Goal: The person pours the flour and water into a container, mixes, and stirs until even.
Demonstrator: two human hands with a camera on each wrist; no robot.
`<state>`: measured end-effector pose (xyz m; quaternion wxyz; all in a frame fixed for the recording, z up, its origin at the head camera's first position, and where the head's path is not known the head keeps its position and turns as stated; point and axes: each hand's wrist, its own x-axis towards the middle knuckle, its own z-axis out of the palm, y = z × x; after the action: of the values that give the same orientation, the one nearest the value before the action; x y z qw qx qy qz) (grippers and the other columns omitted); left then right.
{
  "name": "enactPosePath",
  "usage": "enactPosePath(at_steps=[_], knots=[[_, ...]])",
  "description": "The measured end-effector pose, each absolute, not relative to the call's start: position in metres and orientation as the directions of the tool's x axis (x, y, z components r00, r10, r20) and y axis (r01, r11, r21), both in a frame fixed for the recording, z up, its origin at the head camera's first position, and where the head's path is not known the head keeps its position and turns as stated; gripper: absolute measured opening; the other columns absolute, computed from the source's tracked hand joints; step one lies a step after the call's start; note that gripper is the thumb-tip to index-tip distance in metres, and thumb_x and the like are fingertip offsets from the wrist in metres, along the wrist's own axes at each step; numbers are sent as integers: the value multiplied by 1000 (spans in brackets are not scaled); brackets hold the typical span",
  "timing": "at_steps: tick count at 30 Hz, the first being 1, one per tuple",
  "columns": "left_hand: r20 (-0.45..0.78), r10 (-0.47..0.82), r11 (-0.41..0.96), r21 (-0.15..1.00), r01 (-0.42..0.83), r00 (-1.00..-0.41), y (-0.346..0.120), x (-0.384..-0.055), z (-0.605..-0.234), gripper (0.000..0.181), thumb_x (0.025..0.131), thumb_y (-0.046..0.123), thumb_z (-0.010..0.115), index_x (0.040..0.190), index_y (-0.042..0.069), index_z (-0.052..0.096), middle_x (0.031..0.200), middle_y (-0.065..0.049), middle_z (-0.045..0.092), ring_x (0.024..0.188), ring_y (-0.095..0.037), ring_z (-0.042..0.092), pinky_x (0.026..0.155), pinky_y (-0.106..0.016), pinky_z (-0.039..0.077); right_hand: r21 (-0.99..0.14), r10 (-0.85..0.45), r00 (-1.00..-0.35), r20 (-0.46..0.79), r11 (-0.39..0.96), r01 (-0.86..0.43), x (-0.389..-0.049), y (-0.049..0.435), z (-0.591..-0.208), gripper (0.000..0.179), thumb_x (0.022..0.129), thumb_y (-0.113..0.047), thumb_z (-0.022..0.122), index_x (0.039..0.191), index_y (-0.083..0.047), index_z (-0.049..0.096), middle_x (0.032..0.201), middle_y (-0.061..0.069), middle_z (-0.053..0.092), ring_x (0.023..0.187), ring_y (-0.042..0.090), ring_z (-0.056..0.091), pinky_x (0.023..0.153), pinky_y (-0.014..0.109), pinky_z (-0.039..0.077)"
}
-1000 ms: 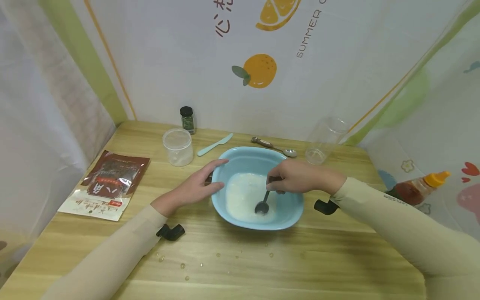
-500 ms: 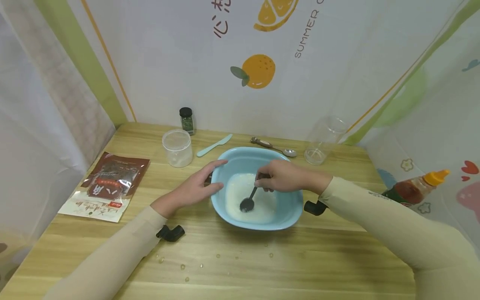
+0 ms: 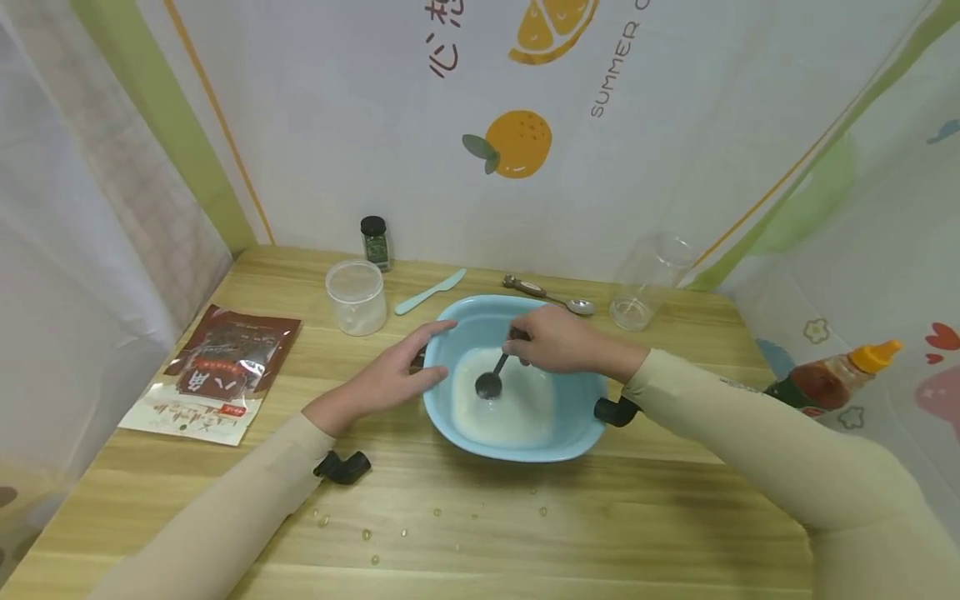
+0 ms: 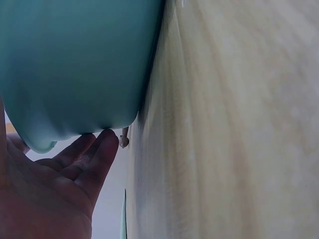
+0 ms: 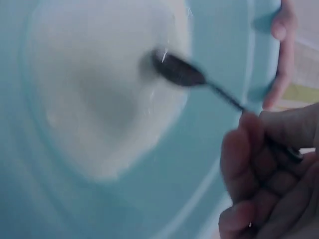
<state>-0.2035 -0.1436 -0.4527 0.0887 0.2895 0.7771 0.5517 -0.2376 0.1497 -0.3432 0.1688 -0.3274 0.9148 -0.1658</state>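
A light blue bowl (image 3: 517, 454) holds a shallow pool of milky white liquid (image 3: 510, 421). My right hand (image 3: 558, 340) pinches the handle of a small black spoon (image 3: 489, 385), its round end at the liquid in the left part of the bowl. In the right wrist view the spoon (image 5: 179, 69) slants down from between thumb and fingers. My left hand (image 3: 390, 375) holds the bowl's left side, with thumb and index finger over the rim. In the left wrist view its other fingers (image 4: 102, 154) press against the outer wall.
Behind the bowl lie a pale green knife (image 3: 430, 292) and a metal spoon (image 3: 547, 294). A clear tub (image 3: 356, 300), a spice jar (image 3: 375, 243) and a clear cup (image 3: 648, 283) stand at the back. A brown packet (image 3: 213, 375) lies left; a sauce bottle (image 3: 832, 379) is right. Drops (image 3: 366, 535) dot the front.
My right hand has carried the black spoon leftward through the bowl, then slightly toward the back. The left hand and the bowl stay in place.
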Motion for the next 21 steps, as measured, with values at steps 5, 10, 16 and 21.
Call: enactPosePath(at_steps=[5,10,16,21], knots=[[188,545,213,911,352,-817,-143,-204,-454,70,111,15,63,173,6,33,167,-27,44,138,-46,63,107,-47,63,-390,-648,-716,-260,749,-536,-238,148,-339,23,111,-21,67,100,-6,79,74,-4,68,65,12,59,61,29,50],[191,544,209,913,352,-817,-144,-204,-455,70,111,14,63,173,7,33,166,-28,46,138,-45,63,105,-45,64,-428,-701,-653,-286,703,-567,-237,135,-337,27,113,-25,64,106,-5,80,77,-6,70,69,10,64,65,30,54],[182,547,211,914,346,-817,-144,-204,-454,71,110,15,64,173,9,33,166,-28,45,140,-46,62,104,-45,64,-331,-613,-764,-199,776,-537,-241,131,-339,23,113,-23,66,105,-6,81,80,-4,72,68,13,64,64,32,55],[182,551,208,915,345,-815,-144,-204,-455,70,111,16,63,173,8,32,166,-28,46,139,-46,62,104,-45,64,-339,-641,-730,-238,759,-556,-238,126,-336,25,113,-24,65,108,-5,82,80,-4,72,68,13,64,66,33,56]])
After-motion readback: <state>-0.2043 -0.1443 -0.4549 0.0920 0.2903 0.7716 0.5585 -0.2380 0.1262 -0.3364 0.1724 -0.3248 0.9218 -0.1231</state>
